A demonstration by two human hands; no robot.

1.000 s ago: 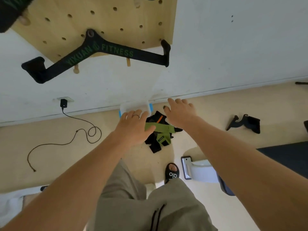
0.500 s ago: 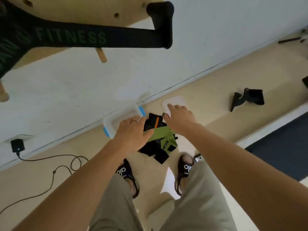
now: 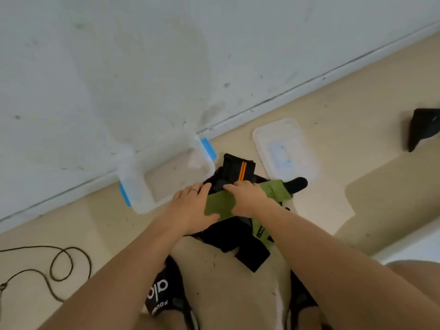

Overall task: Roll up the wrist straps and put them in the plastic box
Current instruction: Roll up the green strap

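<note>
A pile of wrist straps lies on the floor in front of me. On top is a green strap point(image 3: 220, 203), stretched across the pile. My left hand point(image 3: 190, 208) grips its left end with the thumb on top. My right hand point(image 3: 247, 195) presses on its middle, fingers curled over the far edge. Under it lie black straps point(image 3: 235, 236) and a black strap with orange stripes point(image 3: 239, 169). The clear plastic box point(image 3: 142, 196) with blue clips stands open against the wall, just left of the pile. I see nothing inside it.
The box's lid point(image 3: 285, 148) lies flat on the floor to the right of the pile. A black object point(image 3: 422, 127) sits at the far right. A black cable point(image 3: 59, 263) curls on the floor at left. My sandalled feet point(image 3: 162, 294) are right below the pile.
My view has dropped lower and closer to the pile. Both hands have come down onto the green strap, which now lies stretched between them.
</note>
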